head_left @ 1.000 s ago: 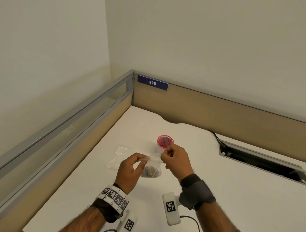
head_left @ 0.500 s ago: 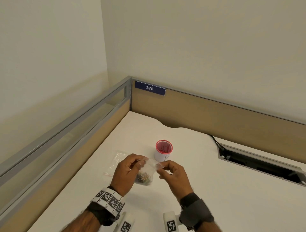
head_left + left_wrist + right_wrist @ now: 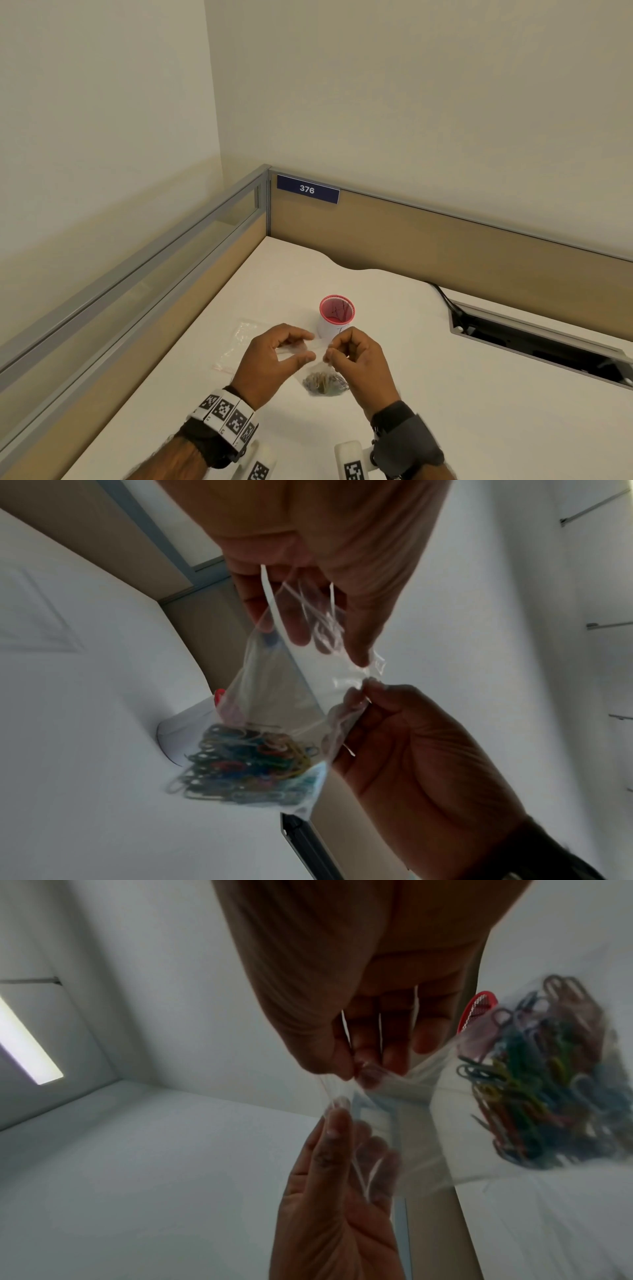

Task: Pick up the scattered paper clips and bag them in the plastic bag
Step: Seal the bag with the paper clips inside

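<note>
While both hands hold it above the worktop (image 3: 479, 394), the plastic bag (image 3: 291, 696) hangs from its top edge. Left hand (image 3: 270, 363): thumb and fingers (image 3: 356, 631) pinch one end of that edge. Right hand (image 3: 356, 359): fingers (image 3: 363, 1053) pinch the other end. Below the fingers, coloured paper clips (image 3: 246, 767) are bunched in the bag bottom. Beyond the fingers, a red mesh cup (image 3: 337, 313) stands upright. Left of the fingers, a second clear bag (image 3: 239, 339) lies flat.
</note>
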